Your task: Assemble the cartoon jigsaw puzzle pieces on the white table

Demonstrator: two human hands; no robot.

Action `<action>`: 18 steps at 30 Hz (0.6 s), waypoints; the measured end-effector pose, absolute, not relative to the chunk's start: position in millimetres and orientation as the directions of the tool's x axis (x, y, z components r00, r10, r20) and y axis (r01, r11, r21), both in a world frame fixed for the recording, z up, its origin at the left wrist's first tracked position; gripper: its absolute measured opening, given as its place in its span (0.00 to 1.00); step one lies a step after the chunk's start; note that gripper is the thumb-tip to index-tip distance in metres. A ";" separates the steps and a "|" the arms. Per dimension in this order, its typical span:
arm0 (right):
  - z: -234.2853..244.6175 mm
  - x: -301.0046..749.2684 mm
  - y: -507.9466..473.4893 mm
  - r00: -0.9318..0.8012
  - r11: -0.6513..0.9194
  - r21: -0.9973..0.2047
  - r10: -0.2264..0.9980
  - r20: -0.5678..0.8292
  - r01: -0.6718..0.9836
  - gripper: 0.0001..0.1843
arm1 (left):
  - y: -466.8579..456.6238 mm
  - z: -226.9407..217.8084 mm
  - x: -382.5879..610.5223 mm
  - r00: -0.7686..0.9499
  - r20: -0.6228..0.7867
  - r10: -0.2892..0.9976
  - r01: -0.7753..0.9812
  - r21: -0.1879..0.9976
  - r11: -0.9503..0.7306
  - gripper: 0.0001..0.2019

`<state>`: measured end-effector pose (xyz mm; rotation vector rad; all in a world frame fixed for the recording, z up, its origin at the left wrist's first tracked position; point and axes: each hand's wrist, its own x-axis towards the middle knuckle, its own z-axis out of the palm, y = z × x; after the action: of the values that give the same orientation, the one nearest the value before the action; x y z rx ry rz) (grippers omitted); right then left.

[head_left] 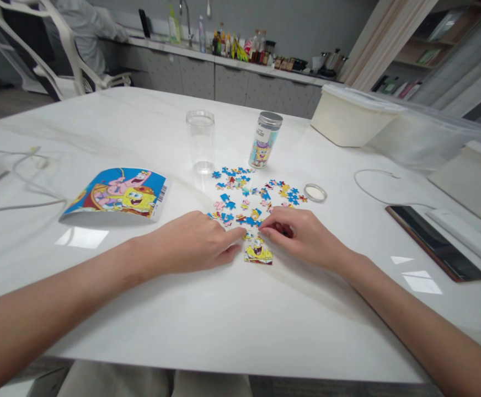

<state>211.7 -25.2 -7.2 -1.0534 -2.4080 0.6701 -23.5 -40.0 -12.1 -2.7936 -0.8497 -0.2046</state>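
Observation:
My left hand (201,242) lies low over the table, index finger stretched out to a small yellow puzzle piece (248,236), thumb apart below it. My right hand (302,234) is closed in a pinch at the edge of the loose pieces, apparently on a puzzle piece largely hidden by the fingertips. Just below and between both hands sits a joined section of puzzle (258,253) showing a yellow cartoon face. Several loose blue, pink and yellow pieces (226,201) spread beyond my hands. A curled picture sheet (124,193) of the cartoon stands at the left.
Behind the pieces stand a clear open jar (201,140) and a lidded cartoon canister (265,140). A round lid ring (315,192) lies right of them. Farther right are a dark phone-like slab (434,242), a cable (364,190) and cream bins (352,116). A person (87,33) is at the back left.

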 end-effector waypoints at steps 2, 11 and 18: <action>-8.3 212.3 -24.7 -0.630 0.613 -0.556 0.752 0.192 0.562 0.07 | -39.8 -14.3 -21.9 0.796 0.219 0.565 0.597 -0.127 -0.792 0.12; -12.8 213.6 -23.4 -0.657 0.679 -0.478 0.712 0.246 0.557 0.06 | -38.7 -21.5 -15.4 0.663 0.222 0.715 0.713 0.107 -0.693 0.12; -13.7 214.3 -22.4 -0.672 0.694 -0.462 0.698 0.247 0.552 0.07 | -41.3 -19.6 -14.4 0.690 0.296 0.661 0.651 0.146 -0.745 0.13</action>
<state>214.3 -22.4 -13.7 -0.9703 -2.4987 0.4949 -14.4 -41.3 -19.6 -2.9143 -1.1319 -0.5290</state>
